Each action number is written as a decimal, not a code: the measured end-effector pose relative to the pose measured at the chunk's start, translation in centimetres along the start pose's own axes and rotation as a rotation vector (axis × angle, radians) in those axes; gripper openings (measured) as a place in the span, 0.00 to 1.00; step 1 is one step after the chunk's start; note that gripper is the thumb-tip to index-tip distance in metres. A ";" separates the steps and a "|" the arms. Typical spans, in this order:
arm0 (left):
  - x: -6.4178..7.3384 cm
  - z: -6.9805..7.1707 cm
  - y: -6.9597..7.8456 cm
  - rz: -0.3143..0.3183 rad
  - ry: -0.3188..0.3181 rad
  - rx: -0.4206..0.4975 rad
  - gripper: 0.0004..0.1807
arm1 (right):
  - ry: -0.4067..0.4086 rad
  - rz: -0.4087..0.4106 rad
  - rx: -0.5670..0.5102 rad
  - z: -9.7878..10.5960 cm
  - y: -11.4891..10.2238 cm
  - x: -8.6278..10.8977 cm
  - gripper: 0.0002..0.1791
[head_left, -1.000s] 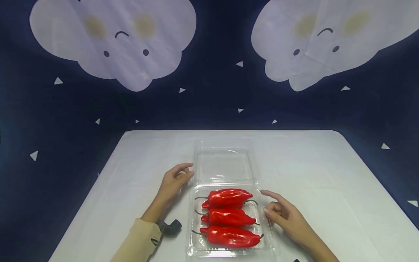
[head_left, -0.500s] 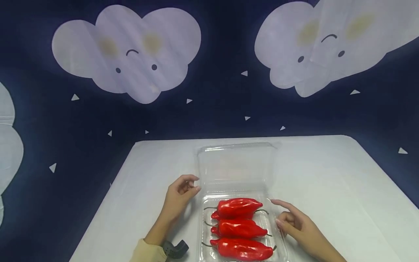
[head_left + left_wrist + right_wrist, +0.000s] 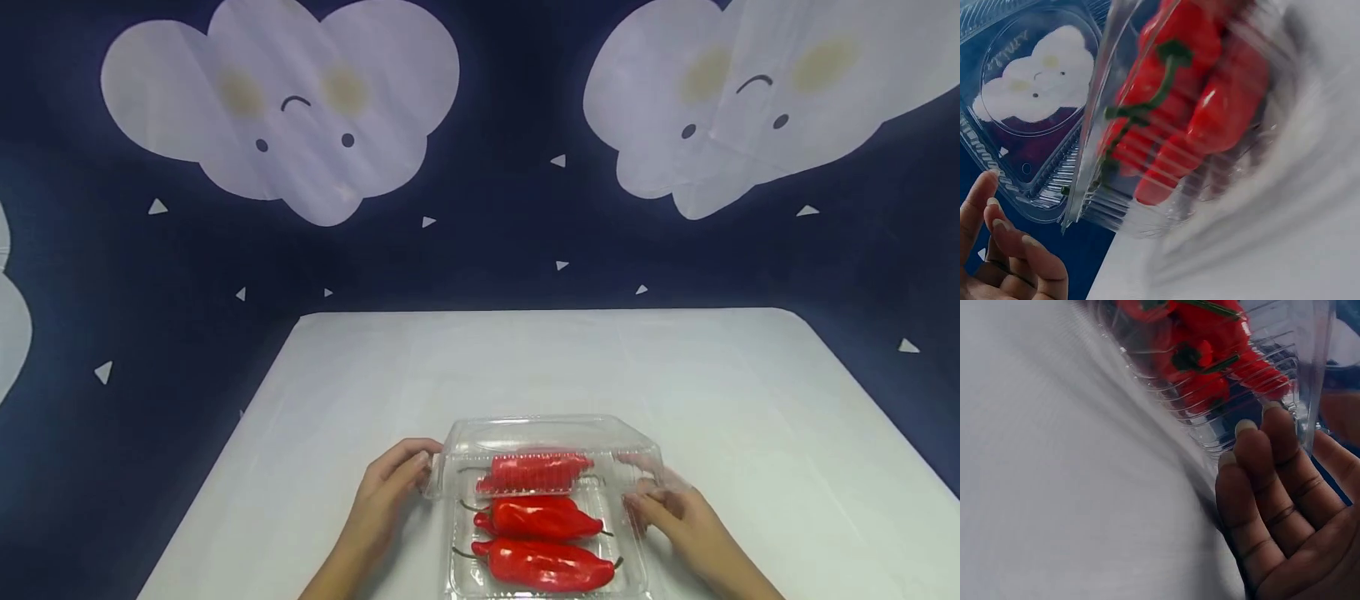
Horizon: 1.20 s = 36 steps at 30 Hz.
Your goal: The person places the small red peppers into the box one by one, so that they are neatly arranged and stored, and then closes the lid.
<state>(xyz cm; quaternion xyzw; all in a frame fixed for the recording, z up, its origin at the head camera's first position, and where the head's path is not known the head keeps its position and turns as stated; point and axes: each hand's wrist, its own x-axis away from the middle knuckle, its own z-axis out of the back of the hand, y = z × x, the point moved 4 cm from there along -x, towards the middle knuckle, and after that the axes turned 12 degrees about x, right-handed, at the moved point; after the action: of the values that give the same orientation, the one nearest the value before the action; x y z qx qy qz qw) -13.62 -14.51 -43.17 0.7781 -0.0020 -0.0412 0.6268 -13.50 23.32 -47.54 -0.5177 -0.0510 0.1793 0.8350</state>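
Several glossy red peppers with green stems (image 3: 538, 518) lie in rows in a clear plastic clamshell box (image 3: 637, 558) in the head view. Its hinged lid (image 3: 536, 433) is tilted over the farthest pepper, while the nearer rows lie uncovered. My left hand (image 3: 386, 492) is at the lid's left edge, fingertips right at the plastic. In the left wrist view its fingers (image 3: 1041, 259) are loosely bent by the lid. My right hand (image 3: 678, 521) is at the box's right side, partly seen through the lid. Its fingertips (image 3: 1249, 450) touch the ribbed side wall in the right wrist view.
The box stands on a white-covered table (image 3: 360, 358), near its front. Behind the table hangs a dark blue backdrop (image 3: 495, 275) with white clouds (image 3: 300, 83) and small white triangles.
The lid has swung from lying flat behind the box, up through upright, and forward over the farthest pepper. My left hand has followed it toward me. My right hand stays beside the box.
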 end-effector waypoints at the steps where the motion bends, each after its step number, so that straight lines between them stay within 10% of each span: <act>1: 0.1 0.1 0.1 0.000 -0.005 -0.016 0.13 | 0.001 0.010 -0.018 0.1 -0.1 -0.2 0.26; 11: 1.8 0.3 -0.4 -0.107 -0.116 -0.168 0.16 | -0.028 -0.006 -0.192 1.5 -0.9 -0.4 0.27; 19: 3.5 0.5 -0.9 -0.185 -0.139 -0.247 0.22 | -0.117 0.161 -0.246 0.4 -1.3 0.4 0.35; 36: 8.4 -0.3 -2.7 -0.264 -0.259 -0.334 0.38 | -0.260 0.004 -0.532 -2.8 -1.8 6.8 0.55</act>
<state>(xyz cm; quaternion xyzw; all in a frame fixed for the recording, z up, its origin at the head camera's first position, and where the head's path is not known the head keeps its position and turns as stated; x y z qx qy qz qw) -5.33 -14.12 -46.26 0.6453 0.0263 -0.2221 0.7304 -5.96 22.61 -47.97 -0.6912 -0.2017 0.2260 0.6561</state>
